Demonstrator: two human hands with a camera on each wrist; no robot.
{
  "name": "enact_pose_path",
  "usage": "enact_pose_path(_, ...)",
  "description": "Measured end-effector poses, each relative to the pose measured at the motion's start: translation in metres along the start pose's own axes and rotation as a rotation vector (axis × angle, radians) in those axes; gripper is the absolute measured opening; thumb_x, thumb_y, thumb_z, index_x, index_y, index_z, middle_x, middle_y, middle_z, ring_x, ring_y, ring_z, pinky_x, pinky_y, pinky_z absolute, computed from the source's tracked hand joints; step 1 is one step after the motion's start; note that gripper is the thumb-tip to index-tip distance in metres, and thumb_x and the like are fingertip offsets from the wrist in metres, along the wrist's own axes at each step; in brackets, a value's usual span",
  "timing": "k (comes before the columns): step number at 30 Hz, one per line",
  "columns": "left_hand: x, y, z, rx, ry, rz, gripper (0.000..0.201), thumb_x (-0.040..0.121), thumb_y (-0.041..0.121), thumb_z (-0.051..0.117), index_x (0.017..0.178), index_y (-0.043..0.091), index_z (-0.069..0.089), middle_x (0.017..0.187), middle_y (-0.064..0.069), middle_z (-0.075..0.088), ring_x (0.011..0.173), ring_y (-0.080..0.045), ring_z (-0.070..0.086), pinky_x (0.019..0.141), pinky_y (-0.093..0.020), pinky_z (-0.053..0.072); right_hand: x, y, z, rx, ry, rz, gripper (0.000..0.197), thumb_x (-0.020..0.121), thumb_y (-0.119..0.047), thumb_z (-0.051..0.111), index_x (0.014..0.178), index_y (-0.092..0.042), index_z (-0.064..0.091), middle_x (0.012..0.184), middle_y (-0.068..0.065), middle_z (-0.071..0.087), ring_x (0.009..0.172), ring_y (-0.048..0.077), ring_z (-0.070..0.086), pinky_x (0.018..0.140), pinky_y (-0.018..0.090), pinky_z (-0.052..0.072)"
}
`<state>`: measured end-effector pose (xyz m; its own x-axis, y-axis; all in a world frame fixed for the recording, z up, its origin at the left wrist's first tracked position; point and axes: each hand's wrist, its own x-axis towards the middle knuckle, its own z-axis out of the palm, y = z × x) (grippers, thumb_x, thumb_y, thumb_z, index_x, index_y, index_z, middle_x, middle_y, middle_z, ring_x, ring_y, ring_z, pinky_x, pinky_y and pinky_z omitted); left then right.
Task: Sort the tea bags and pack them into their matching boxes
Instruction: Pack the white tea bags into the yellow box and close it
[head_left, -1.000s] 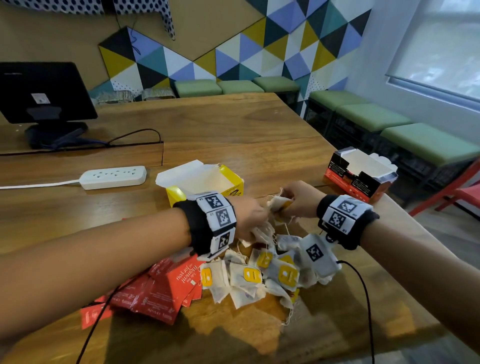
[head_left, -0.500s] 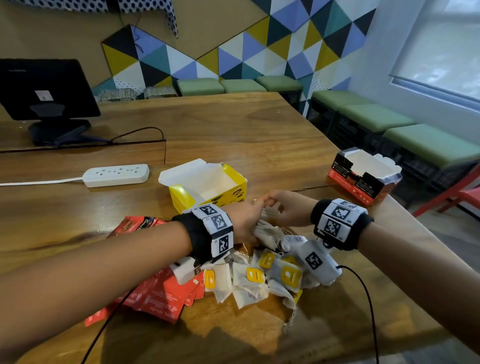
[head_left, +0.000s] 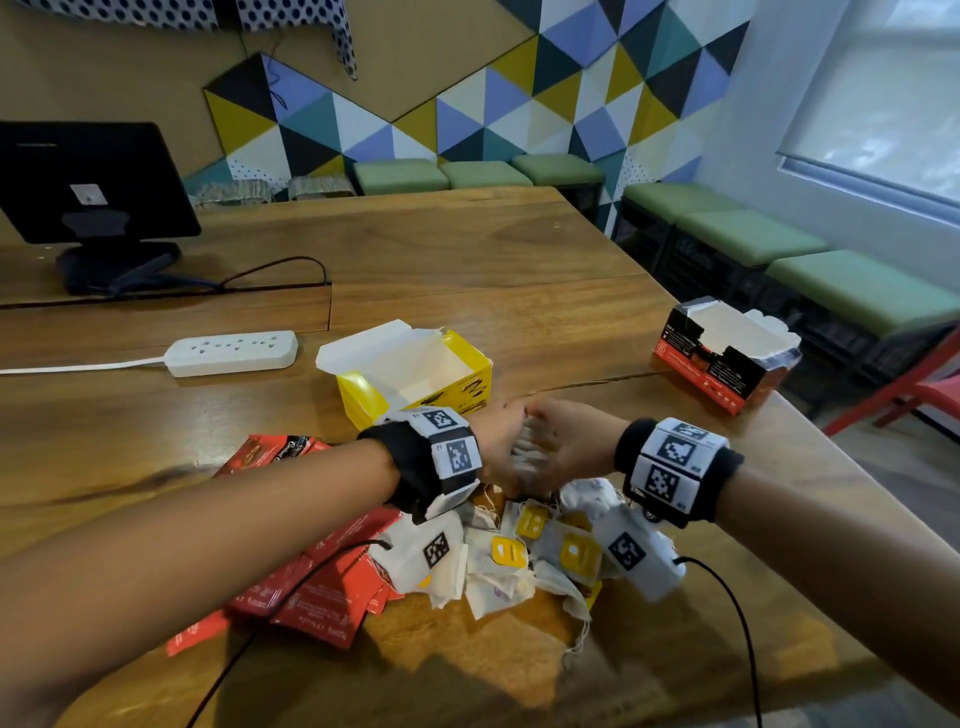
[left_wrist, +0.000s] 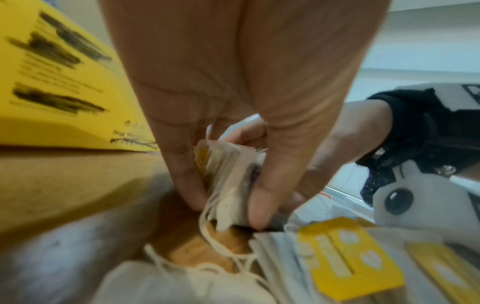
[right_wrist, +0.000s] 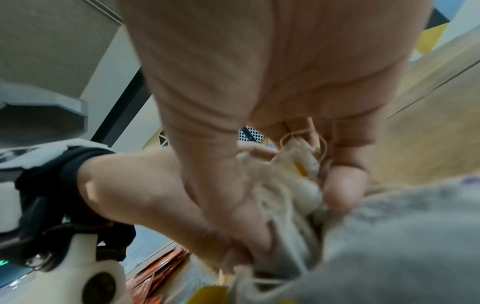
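Note:
Both hands meet over the pile and grip one bundle of paper tea bags (head_left: 525, 457) with yellow tags. In the left wrist view my left hand (left_wrist: 228, 197) pinches the stack (left_wrist: 228, 174) between thumb and fingers, strings dangling below. My right hand (right_wrist: 293, 185) curls round the same bundle (right_wrist: 298, 179) from the other side. More yellow-tag tea bags (head_left: 519, 551) lie under the hands. Red foil sachets (head_left: 322, 587) lie to the left of them. The open yellow box (head_left: 410, 374) stands just behind the hands. The open red and black box (head_left: 727, 353) sits at the right table edge.
A white power strip (head_left: 234, 353) lies on the wooden table (head_left: 467, 249) to the left. A black monitor (head_left: 88, 182) stands at the back left. Green benches (head_left: 753, 239) line the walls, and a red chair (head_left: 919, 389) is off the table's right edge.
Both hands have lowered and closed together round the tea bag bundle, gathering it tighter just in front of the yellow box.

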<state>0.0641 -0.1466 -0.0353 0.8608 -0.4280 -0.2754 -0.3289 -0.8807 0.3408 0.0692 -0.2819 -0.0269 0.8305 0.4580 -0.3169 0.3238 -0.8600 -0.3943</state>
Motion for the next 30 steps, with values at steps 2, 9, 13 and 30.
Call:
enact_pose_path(2,-0.001,0.001,-0.001,0.019,0.0,-0.049,0.082,0.066,0.018,0.08,0.133,0.005,0.034,0.133,-0.014,0.041,0.119,-0.027,0.048,0.088,-0.03,0.044,0.004,-0.001,0.001,-0.011,0.021,-0.011,0.058,0.067,-0.024,0.078,0.119,-0.013,0.053,0.114,0.006,0.063,0.102,0.023,0.06,0.087,0.032,0.049)
enact_pose_path(9,-0.007,0.003,-0.006,0.035,0.035,-0.019,0.035,0.072,0.018,0.074,0.1,-0.003,0.065,0.084,-0.009,0.056,0.08,-0.022,0.054,0.059,-0.026,0.038,0.011,-0.01,0.008,-0.225,0.052,-0.03,0.069,0.065,-0.029,0.078,0.123,-0.011,0.045,0.123,0.008,0.054,0.111,0.025,0.053,0.091,0.032,0.046)
enact_pose_path(13,-0.026,-0.007,-0.032,0.062,0.13,-0.008,0.052,0.074,0.028,0.072,0.117,0.004,0.054,0.106,-0.008,0.059,0.098,-0.025,0.058,0.081,-0.032,0.049,0.014,-0.009,0.007,-0.21,0.031,-0.012,0.076,0.067,-0.034,0.074,0.129,-0.012,0.037,0.121,0.007,0.053,0.11,0.026,0.052,0.092,0.034,0.046)
enact_pose_path(30,-0.069,-0.091,-0.066,0.442,0.019,-0.006,0.037,0.085,0.03,0.062,0.121,0.026,0.056,0.121,0.002,0.058,0.121,-0.018,0.044,0.098,-0.032,0.04,0.014,-0.015,0.005,-0.187,0.028,0.008,0.065,0.065,-0.027,0.076,0.118,-0.018,0.039,0.103,0.005,0.057,0.089,0.023,0.054,0.072,0.033,0.05)
